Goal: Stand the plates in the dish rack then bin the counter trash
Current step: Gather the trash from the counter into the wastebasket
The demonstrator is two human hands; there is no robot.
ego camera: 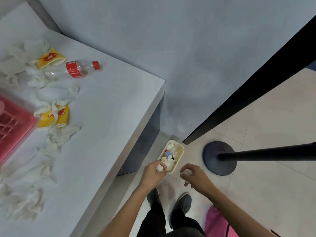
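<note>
Binning partway: your left hand (154, 175) pinches a crumpled white tissue (159, 168) over the cream floor bin (179, 155), right hand (195, 177) curled, contents unclear; yellow paper cups (51, 58) and clear red-labelled bottle (75, 71) left on the white counter (111, 108).

black trousers (153, 219), grey shoes (184, 203)
</note>
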